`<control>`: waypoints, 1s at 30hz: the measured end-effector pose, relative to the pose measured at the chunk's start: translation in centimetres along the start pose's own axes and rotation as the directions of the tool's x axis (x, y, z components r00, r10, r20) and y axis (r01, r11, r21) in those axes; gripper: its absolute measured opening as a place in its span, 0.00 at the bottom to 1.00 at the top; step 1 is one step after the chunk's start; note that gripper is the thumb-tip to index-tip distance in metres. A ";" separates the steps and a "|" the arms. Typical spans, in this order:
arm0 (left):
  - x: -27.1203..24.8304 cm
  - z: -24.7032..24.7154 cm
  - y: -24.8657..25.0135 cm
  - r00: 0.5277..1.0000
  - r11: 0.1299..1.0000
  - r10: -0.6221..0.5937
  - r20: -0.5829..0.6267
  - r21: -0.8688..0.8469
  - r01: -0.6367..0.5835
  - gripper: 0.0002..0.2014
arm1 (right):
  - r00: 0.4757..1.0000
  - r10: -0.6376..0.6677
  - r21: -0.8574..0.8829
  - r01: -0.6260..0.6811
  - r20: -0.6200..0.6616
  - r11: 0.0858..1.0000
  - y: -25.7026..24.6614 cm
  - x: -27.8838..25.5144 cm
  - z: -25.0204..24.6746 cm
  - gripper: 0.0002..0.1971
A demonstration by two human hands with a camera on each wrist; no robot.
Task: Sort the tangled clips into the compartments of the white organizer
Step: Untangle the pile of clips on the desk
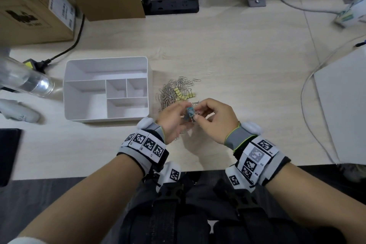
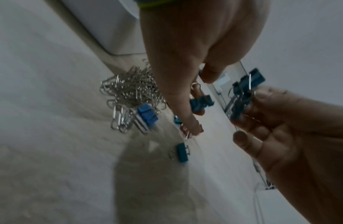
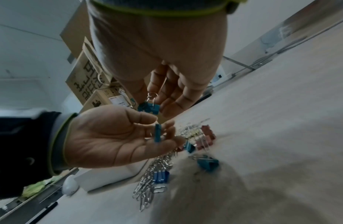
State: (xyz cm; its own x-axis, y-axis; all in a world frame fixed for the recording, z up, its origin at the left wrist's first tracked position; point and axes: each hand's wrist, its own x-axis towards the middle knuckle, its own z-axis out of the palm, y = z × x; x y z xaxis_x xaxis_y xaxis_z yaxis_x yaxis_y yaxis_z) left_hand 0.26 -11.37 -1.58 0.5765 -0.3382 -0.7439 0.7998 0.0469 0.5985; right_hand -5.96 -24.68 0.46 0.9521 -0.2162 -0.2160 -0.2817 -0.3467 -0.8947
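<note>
Now, left hand (image 1: 172,120): fingers curled, pinching one teal binder clip (image 3: 157,134).
Right hand (image 1: 213,120): pinches teal clip cluster (image 2: 243,92).
Paper-clip heap (image 1: 174,91): beside the white organizer (image 1: 107,65).

White organizer (image 1: 147,69) flanks the clip pile (image 1: 174,91); right side open.

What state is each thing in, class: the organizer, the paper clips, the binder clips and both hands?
Organizer: upright, all compartments empty.
Paper clips: tangled heap on the table beside the organizer.
Yellow binder clips: lying on the heap.
Teal binder clips: linked cluster, held off the table.
Left hand: pinching one teal clip.
Right hand: pinching the cluster.
</note>
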 end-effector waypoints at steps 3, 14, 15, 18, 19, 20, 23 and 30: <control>0.0 0.2 0.2 0.973 0.964 -0.166 0.161 -0.180 0.195 0.24 | 0.995 -0.064 -0.040 0.068 0.079 0.997 -1.4 0.0 0.5 0.14; 0.3 -1.5 0.3 0.984 0.986 -0.164 -0.073 -0.001 0.164 0.24 | 0.973 0.155 -0.587 -0.024 0.174 0.809 3.8 0.2 -1.1 0.21; 0.2 -1.6 0.2 0.984 0.987 -0.158 -0.077 0.003 0.159 0.25 | 0.965 0.154 -0.602 0.004 0.210 0.799 4.3 -0.1 -0.6 0.24; 0.1 -1.6 0.2 0.990 0.991 -0.134 -0.045 -0.029 0.133 0.27 | 0.967 0.092 -0.616 0.078 0.239 0.784 5.2 -0.3 0.7 0.20; 0.0 -1.6 0.2 0.991 0.990 -0.132 -0.032 -0.047 0.131 0.27 | 0.970 0.074 -0.617 0.088 0.233 0.782 5.3 -0.2 0.8 0.16; -0.1 -1.5 0.3 0.991 0.989 -0.134 -0.021 -0.069 0.132 0.26 | 0.972 0.068 -0.609 0.085 0.225 0.788 5.3 0.0 0.9 0.15; -0.4 -1.7 0.7 0.989 0.979 -0.149 0.007 -0.138 0.148 0.23 | 0.992 0.053 -0.519 0.015 0.117 0.854 4.5 0.5 0.5 0.11; -0.7 -1.8 1.6 0.979 0.973 -0.171 0.114 -0.137 0.186 0.23 | 0.995 -0.085 -0.215 0.096 0.059 0.972 -2.4 1.3 1.0 0.10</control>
State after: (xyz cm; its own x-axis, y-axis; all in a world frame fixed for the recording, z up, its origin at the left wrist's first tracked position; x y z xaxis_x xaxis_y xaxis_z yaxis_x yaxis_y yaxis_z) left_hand 1.42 -9.32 -0.61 0.4082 -0.4458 -0.7967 0.9084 0.1119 0.4028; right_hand -3.96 -23.19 1.90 0.9780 -0.1317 -0.1620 -0.2082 -0.5543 -0.8059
